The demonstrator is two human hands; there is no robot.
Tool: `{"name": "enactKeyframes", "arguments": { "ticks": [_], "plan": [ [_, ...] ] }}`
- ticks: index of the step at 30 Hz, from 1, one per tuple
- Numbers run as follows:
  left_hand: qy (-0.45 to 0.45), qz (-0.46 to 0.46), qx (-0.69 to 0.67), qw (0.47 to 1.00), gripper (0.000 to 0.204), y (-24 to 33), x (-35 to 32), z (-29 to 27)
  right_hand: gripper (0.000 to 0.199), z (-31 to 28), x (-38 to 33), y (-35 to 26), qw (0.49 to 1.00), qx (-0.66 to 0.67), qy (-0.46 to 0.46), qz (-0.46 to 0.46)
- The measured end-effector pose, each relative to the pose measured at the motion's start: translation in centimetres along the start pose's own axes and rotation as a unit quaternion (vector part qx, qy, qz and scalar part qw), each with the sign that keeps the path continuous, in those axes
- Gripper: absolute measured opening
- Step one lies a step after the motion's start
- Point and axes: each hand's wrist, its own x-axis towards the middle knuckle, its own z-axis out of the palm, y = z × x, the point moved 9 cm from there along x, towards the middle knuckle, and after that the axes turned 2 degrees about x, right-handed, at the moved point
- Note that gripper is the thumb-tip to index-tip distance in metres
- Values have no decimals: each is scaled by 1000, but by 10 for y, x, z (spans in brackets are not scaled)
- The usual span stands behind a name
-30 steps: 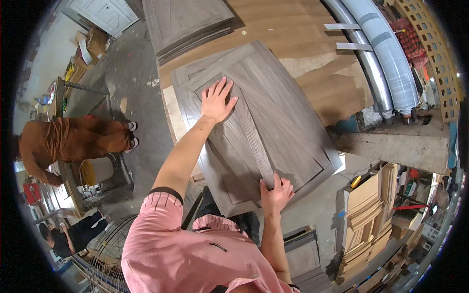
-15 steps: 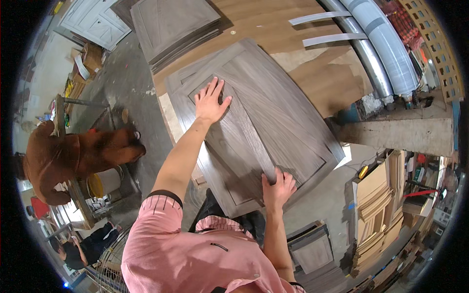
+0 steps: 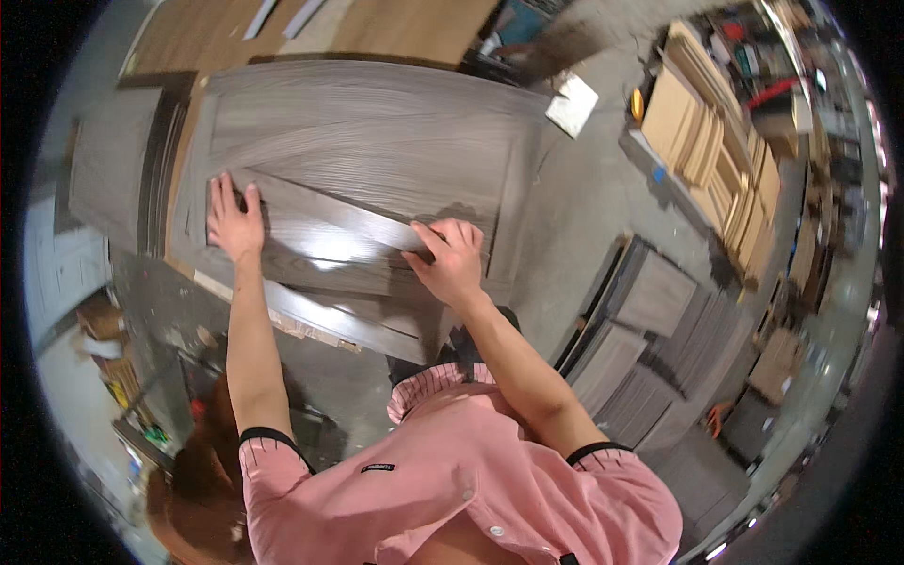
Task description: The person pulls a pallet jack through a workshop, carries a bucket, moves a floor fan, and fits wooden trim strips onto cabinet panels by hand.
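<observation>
A large grey wood-grain cabinet door panel [image 3: 377, 122] with a raised frame lies on the work table. Across its recessed face, at a slant, runs a narrow grey wooden strip [image 3: 330, 212]. My left hand [image 3: 235, 221] rests with fingers spread at the strip's left end, its fingertips on the strip and panel. At the other end, my right hand [image 3: 450, 259] pinches the strip between thumb and fingers. The strip's right tip is partly hidden by that hand. Light glares off the panel below the strip.
Stacked grey panels [image 3: 118, 169] stand beyond the table's left end. Brown board [image 3: 386, 28] covers the far tabletop. On the floor to the right are a white sheet [image 3: 572, 105], light wooden pieces [image 3: 697, 122] and more grey panels [image 3: 659, 292]. A brown chair-like object [image 3: 198, 490] is lower left.
My view has swung to the right, so the panel now lies crosswise before me. Both hands stay at the strip's ends, the right one still gripping it.
</observation>
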Motion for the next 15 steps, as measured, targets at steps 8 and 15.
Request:
{"name": "enactKeyframes", "arguments": {
  "ticks": [8,15],
  "plan": [
    [-7,-11,-3,1000,59,18,-5,6,47,-2,-11,24,999,34,-17,21],
    [-8,-20,-1,1000,59,18,-4,7,47,-2,-10,25,999,22,-17,23]
  ]
}}
